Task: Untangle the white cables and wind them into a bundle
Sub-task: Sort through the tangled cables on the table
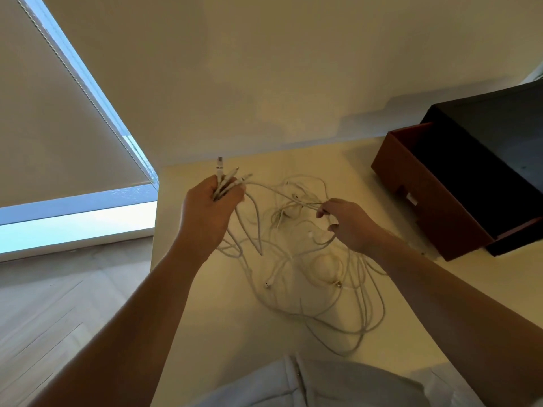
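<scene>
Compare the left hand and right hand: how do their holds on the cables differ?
The left hand grips several ends bunched in a fist, plugs sticking up; the right hand pinches a single strand at its fingertips. The left hand is at the tangle's left edge, the right hand toward its right side. Both hold white cables above the table, where most of the tangle lies loose.

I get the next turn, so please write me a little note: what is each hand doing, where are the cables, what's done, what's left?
Left hand grips several plug ends of the thin white cables, fanned upward.
Right hand pinches one strand above the pile.
The rest lie in tangled loops on the cream table.
Done: some ends gathered.
Left: untangle the loops, wind a bundle.
</scene>
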A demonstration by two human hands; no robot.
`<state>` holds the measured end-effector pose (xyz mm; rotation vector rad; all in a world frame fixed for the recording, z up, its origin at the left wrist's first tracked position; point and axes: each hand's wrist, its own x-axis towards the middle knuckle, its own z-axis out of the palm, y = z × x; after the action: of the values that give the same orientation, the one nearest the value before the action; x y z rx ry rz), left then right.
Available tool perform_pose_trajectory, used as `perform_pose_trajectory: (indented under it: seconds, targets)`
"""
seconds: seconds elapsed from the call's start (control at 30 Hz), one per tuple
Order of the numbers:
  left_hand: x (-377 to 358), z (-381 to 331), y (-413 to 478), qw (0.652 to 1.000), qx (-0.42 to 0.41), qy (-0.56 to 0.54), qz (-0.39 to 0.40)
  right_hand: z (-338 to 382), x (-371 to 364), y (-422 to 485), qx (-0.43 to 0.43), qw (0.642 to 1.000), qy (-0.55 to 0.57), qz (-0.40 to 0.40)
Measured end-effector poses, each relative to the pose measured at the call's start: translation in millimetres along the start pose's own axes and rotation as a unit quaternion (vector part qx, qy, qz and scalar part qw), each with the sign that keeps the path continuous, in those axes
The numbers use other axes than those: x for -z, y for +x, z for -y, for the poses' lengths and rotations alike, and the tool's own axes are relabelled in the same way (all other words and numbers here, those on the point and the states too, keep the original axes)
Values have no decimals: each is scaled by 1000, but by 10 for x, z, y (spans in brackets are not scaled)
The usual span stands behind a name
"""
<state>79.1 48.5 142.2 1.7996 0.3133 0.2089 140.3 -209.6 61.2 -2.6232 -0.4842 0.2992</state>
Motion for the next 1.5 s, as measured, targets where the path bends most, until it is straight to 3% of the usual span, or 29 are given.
perform_pose_trajectory:
  seconds: [0.07, 0.17, 0.37, 0.5, 0.6, 0.77, 1.07, 1.33, 1.5]
  targets:
    - [90, -31, 37, 1000, -2, -1, -29, -113, 11, -21, -11, 1000, -3, 9]
    - [167, -62, 56, 999, -15, 33, -9, -200, 5, -41, -25, 1000, 6, 3]
    - [137, -12, 29, 999, 8, 35, -15, -208, -136, -114, -30, 984, 35, -170]
    - [130, -4, 46, 999, 23, 29, -11, -167, -198, -139, -69, 988, 77, -118]
    - [99, -19, 43, 999, 25, 19, -2, -151, -247, -86, -55, 993, 27, -97]
    - [114, -47, 52, 1000, -3, -2, -13, -212, -257, 13, -105, 991, -68, -53]
    - [139, 13, 13, 999, -17, -20, -47, -278, -135, 208, -129, 986, -58, -85]
    - [179, 121, 97, 997, 33, 56, -35, -309, 120, 344, -114, 980, 58, -151]
    - [104, 158, 88, 996, 48, 75, -11, -280, 353, 328, -95, 981, 68, -157]
